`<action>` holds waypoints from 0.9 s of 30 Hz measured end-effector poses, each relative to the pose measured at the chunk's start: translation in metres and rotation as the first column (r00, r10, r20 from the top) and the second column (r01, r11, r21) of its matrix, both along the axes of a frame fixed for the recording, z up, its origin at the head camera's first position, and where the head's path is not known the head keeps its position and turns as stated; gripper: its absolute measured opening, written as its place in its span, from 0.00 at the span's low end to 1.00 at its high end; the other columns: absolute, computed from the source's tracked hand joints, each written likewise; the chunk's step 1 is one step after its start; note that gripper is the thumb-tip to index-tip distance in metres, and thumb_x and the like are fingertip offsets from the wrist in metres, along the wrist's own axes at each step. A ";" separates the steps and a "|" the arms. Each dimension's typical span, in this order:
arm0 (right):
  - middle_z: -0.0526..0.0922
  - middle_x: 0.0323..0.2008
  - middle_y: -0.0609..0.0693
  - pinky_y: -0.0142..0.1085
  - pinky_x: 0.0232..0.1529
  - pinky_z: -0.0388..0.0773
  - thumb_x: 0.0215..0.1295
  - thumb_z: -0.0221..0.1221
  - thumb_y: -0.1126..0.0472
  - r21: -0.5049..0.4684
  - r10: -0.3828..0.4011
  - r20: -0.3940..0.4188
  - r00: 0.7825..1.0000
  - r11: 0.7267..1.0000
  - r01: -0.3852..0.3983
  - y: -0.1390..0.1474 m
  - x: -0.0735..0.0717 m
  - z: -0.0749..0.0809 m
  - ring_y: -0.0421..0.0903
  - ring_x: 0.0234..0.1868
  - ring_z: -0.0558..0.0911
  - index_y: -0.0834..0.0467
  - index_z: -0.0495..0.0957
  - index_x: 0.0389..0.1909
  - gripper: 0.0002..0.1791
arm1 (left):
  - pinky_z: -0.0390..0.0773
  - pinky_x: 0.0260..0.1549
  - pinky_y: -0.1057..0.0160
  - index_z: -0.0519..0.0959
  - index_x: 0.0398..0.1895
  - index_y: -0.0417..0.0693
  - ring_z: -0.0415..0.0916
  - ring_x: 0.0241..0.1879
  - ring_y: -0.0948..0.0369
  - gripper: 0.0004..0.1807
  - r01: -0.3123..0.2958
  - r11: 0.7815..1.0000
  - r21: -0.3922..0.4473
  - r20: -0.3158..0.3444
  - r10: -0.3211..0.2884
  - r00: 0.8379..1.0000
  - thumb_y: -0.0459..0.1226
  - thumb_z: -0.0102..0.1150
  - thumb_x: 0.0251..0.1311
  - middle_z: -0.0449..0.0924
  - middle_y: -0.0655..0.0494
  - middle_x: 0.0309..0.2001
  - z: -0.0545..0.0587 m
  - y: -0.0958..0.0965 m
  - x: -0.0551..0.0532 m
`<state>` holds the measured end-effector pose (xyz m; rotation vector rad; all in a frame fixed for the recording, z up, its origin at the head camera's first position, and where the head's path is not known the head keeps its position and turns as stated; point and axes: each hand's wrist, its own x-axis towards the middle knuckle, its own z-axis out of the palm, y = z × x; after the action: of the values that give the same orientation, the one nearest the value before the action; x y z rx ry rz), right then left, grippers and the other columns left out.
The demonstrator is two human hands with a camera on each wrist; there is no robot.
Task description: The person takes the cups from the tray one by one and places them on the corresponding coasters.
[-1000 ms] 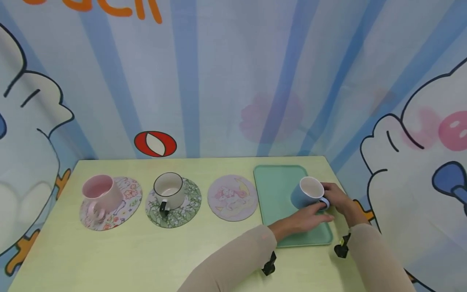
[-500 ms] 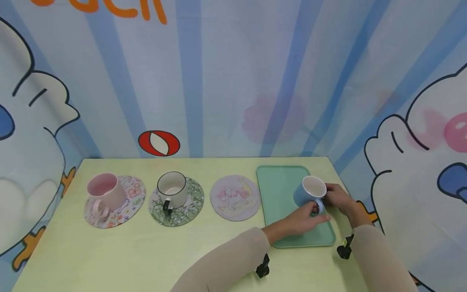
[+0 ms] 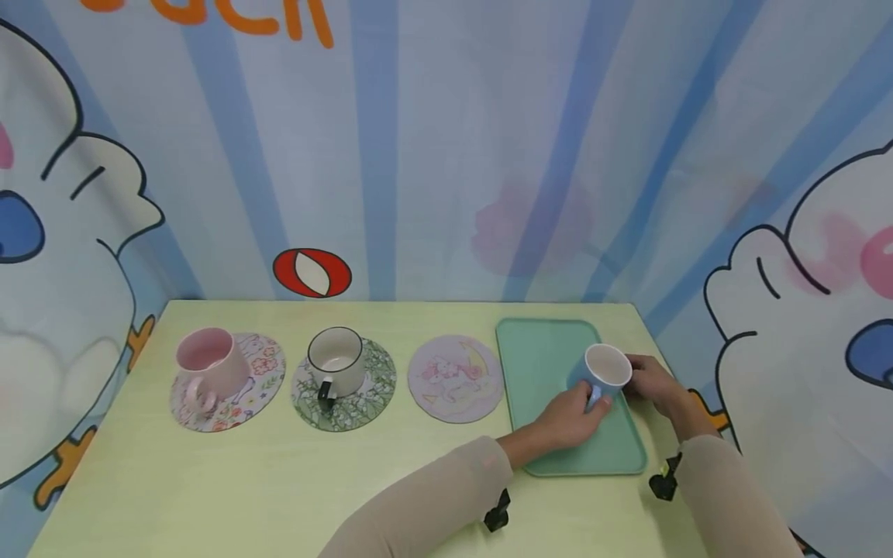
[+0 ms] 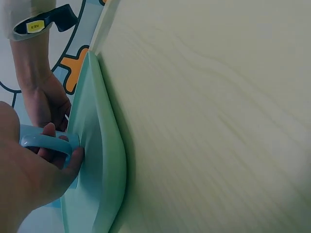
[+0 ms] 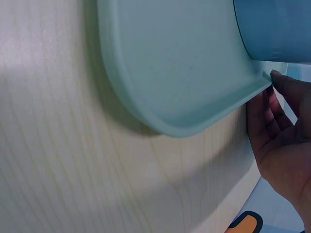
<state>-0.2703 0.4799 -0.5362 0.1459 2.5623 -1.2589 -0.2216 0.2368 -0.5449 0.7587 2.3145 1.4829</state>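
Note:
A light blue mug (image 3: 608, 366), white inside, is over the right part of the mint green tray (image 3: 544, 349). My left hand (image 3: 568, 418) grips its handle; in the left wrist view, fingers (image 4: 48, 131) pass through the handle (image 4: 41, 141) and the thumb lies along it. Beside the mug, my right hand (image 3: 656, 384) is at the tray's right edge. In the right wrist view its thumb (image 5: 286, 82) lies on the tray rim, with the fingers (image 5: 265, 116) outside and below that rim. The mug's base is hidden in the head view.
Left of the tray lies a round lilac unicorn mat (image 3: 453, 380). Further left, a white black-rimmed mug (image 3: 342, 372) stands on a green patterned mat (image 3: 380, 380), and a pink mug (image 3: 223, 368) on a floral mat (image 3: 268, 364). A striped cartoon curtain (image 3: 446, 155) encloses the pale table (image 3: 293, 480).
The left hand has closed its fingers on the blue mug's handle, which has swung from the right toward the front left. The right hand stays by the tray's edge. The head view shifts slightly.

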 end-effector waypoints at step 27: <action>0.81 0.55 0.66 0.42 0.37 0.78 0.75 0.48 0.70 -0.019 -0.016 0.016 1.000 1.000 0.016 -0.001 0.000 -0.004 0.50 0.39 0.79 0.68 0.62 0.79 0.32 | 0.67 0.27 0.67 0.70 0.35 0.47 0.67 0.26 0.63 0.16 0.062 0.995 -0.072 -0.048 -0.066 0.997 0.43 0.39 0.84 0.67 0.58 0.26 -0.002 -0.017 -0.020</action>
<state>-0.2702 0.4784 -0.5397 0.1723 2.5404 -1.2822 -0.2417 0.2202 -0.5468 0.8523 2.3425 1.3630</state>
